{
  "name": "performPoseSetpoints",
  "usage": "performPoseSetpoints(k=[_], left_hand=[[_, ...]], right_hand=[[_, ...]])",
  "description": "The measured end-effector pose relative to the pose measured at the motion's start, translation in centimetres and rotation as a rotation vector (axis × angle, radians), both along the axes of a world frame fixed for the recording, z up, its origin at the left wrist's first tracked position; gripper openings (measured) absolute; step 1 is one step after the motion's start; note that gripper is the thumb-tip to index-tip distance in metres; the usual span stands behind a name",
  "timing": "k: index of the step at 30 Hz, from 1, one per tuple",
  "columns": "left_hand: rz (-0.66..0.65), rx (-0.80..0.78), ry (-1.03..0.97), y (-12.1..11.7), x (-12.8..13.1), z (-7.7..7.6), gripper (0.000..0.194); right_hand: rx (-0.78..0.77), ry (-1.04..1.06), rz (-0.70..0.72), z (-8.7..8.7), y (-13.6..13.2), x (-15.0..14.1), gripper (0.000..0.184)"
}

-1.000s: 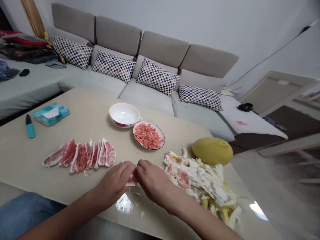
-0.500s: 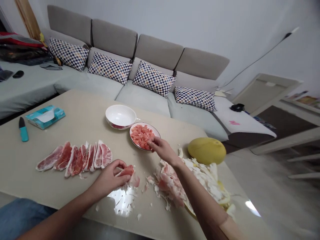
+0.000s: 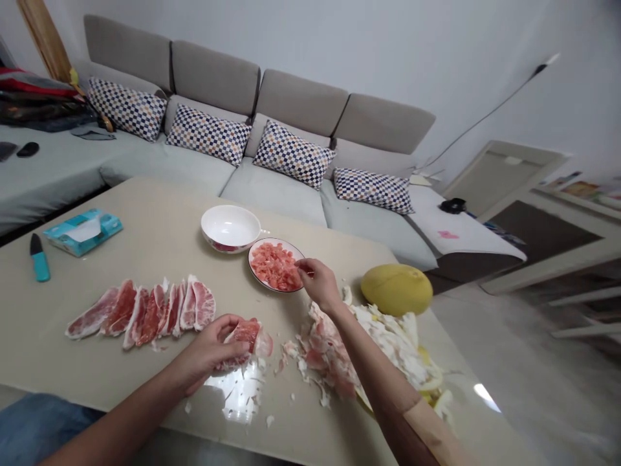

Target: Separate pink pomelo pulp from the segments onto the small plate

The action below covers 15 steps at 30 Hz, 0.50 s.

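Note:
My left hand [image 3: 213, 349] is closed around a peeled pomelo segment [image 3: 247, 333], its red pulp facing up and pale membrane hanging at its right side. At the right rim of a small plate [image 3: 252, 270] is my right hand [image 3: 317, 281], fingers bent and slightly apart, with nothing visible in them. Loose red pomelo pulp [image 3: 275, 264] is heaped on that plate. A row of pomelo segments [image 3: 145, 314] lies left of my left hand. Under my right forearm sits a pile of membrane [image 3: 323, 356] and white peel [image 3: 388, 340].
A white bowl [image 3: 230, 226] stands behind the plate. A whole yellow pomelo [image 3: 396, 289] sits at the table's right side. A tissue pack [image 3: 83, 231] and a knife with a teal handle [image 3: 39, 260] lie at the left. Beyond the table is a sofa with checkered cushions [image 3: 294, 153].
My right hand has drawn back a little from the pulp to the plate's right rim. My left hand has tilted the segment, so more of its red face shows.

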<state>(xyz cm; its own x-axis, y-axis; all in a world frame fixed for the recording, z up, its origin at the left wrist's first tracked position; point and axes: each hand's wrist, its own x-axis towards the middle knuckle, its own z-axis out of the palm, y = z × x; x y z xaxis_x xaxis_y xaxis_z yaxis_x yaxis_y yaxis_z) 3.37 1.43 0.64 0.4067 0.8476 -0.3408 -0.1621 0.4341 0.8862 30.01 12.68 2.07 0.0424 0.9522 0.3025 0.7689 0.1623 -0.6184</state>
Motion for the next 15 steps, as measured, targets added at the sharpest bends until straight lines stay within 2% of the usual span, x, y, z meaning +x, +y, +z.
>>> performPoseSetpoints(k=[6,9,15], left_hand=[[-0.037,0.052,0.033,-0.2,0.2,-0.2,0.038],[-0.079,0.16,0.115,-0.3,0.6,-0.6,0.033],[-0.135,0.452,0.415,-0.6,1.7,-2.0,0.013]], right_hand=[[-0.091,-0.036,0.046,-0.3,-1.1,-0.1,0.018],[-0.102,-0.083,0.012,-0.8,0.2,-0.4,0.017],[-0.17,-0.08,-0.004,-1.8,3.2,-1.3,0.03]])
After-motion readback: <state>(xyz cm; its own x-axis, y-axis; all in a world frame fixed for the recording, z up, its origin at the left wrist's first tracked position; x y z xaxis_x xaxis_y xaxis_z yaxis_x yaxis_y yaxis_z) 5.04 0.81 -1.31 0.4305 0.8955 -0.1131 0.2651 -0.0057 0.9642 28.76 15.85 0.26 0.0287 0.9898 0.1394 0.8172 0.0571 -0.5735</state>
